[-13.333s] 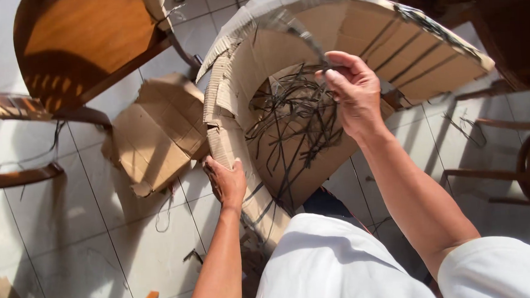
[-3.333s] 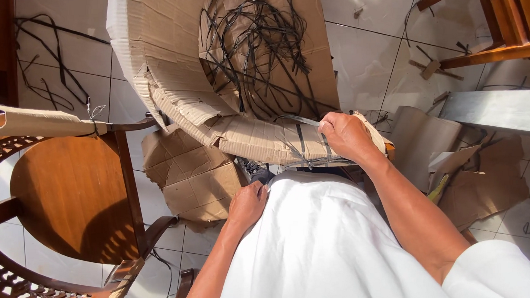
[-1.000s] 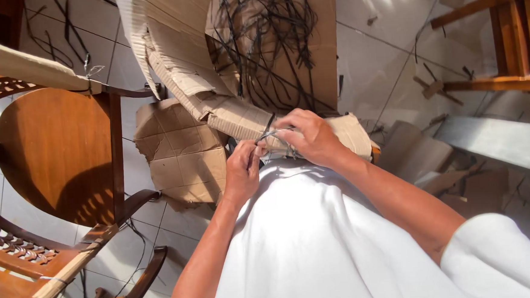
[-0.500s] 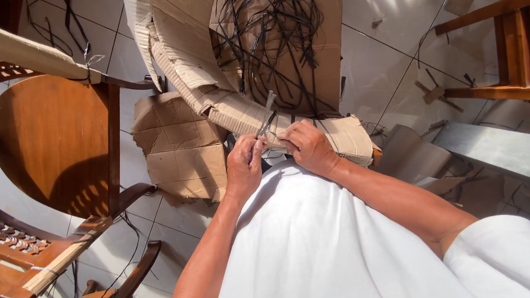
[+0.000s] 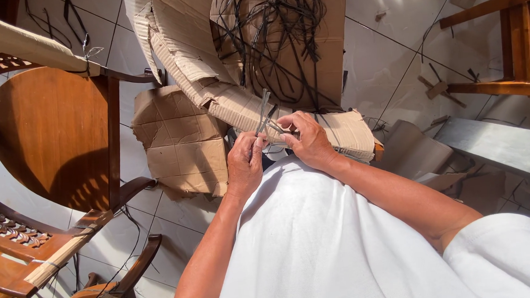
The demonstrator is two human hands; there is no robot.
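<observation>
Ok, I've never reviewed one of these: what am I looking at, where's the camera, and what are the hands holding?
There is no machine: a person in a white shirt wears one camera on the head, looking down at their own hands. The left hand and right hand meet over thin grey strips, pinching them together at the edge of a torn cardboard wrapping full of tangled black straps. Below lies a tiled floor with a flat cardboard piece. A wooden chair stands on the left of the picture, another at upper right.
</observation>
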